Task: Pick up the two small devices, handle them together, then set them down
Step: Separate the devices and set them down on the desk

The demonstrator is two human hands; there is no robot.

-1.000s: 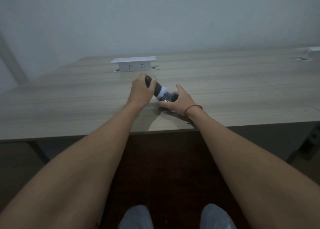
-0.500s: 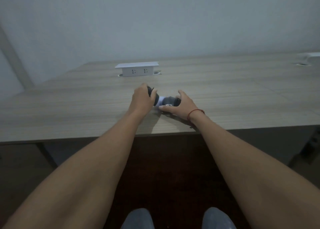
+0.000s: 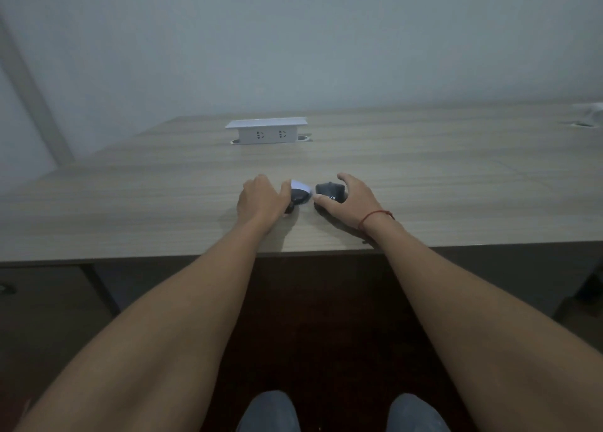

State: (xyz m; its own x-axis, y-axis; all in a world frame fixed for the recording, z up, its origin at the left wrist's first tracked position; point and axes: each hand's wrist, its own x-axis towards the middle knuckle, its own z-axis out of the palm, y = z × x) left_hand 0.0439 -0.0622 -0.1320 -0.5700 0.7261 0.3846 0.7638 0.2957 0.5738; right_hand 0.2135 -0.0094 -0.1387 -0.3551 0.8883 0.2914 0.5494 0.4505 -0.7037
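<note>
Both hands sit near the desk's (image 3: 130,203) front edge. Left hand (image 3: 261,200) curls its fingers round the black-and-white device (image 3: 299,194); right hand (image 3: 354,200) pinches the black device (image 3: 329,193), seemingly just apart. Socket box (image 3: 267,132) farther back.

Both bare forearms reached forward, converging. The left hand (image 3: 261,200) lay palm down, fingers curled around a device (image 3: 298,194). The right hand (image 3: 350,200), a red cord (image 3: 375,216) at its wrist, cupped the other device (image 3: 329,193), thumb in front, fingers arched over.
</note>
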